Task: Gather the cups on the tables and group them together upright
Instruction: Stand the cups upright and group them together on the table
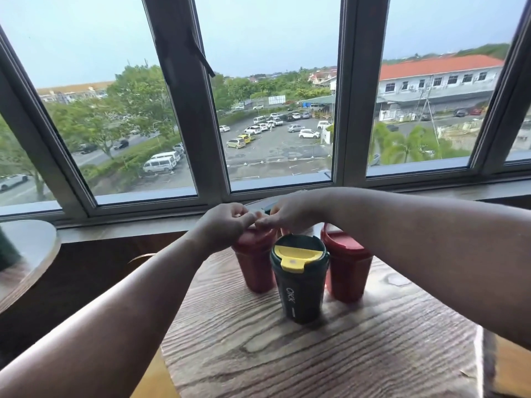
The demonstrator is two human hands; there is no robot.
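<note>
Three lidded cups stand upright, close together, on the wooden table (316,354). The dark green cup (300,294) with a yellow lid is in front. One red cup (255,268) is behind it to the left and another red cup (349,271) to the right. My left hand (222,225) lies on the left red cup's lid with its fingers curled. My right hand (287,215) hovers just behind the dark cup, fingers curled too. The fingertips of both hands meet above the cups, and I see nothing held between them.
A second, lighter table (31,254) is at the left with a dark green object (7,251) on it, cut off by the frame edge. A window sill (129,225) and large windows run along the back. There is a gap between the two tables.
</note>
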